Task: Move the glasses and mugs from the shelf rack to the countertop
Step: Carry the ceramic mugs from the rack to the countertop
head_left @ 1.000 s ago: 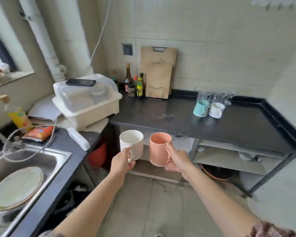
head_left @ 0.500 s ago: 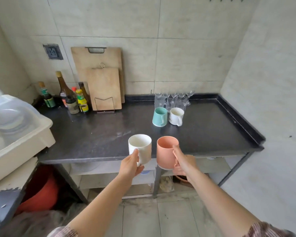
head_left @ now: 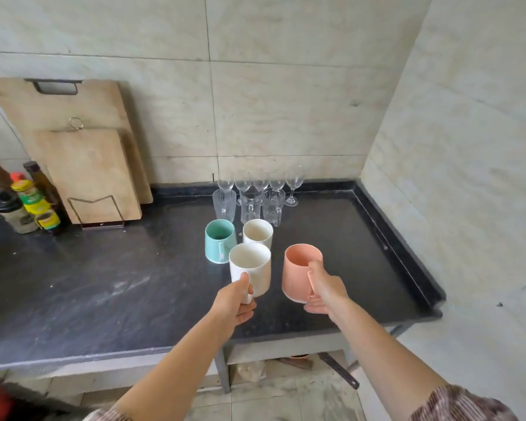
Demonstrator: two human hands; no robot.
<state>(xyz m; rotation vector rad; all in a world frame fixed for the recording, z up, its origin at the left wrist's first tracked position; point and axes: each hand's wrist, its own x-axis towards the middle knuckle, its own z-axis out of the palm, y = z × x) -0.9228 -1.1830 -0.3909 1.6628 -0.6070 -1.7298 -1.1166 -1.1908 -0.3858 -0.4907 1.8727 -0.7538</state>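
Observation:
My left hand (head_left: 236, 302) grips the handle of a white mug (head_left: 250, 270), held upright over the black countertop (head_left: 104, 284). A pink mug (head_left: 299, 276) is in my right hand (head_left: 324, 291), also by its handle, just to the right. Directly behind them on the counter stand a teal mug (head_left: 219, 240) and a second white mug (head_left: 257, 233). Further back sit several clear glass mugs and tumblers (head_left: 249, 205), with a row of wine glasses (head_left: 260, 181) against the wall. The shelf rack is out of view.
Two wooden cutting boards (head_left: 91, 174) lean on the wall at the back left, beside several sauce bottles (head_left: 28, 205). The counter has a raised rim (head_left: 398, 238) along its right side, close to the tiled wall. A lower shelf shows beneath the counter's front edge.
Both hands have carried the white and pink mugs forward, from in front of the counter's edge to above its surface near the teal and white mugs. My view has moved closer.

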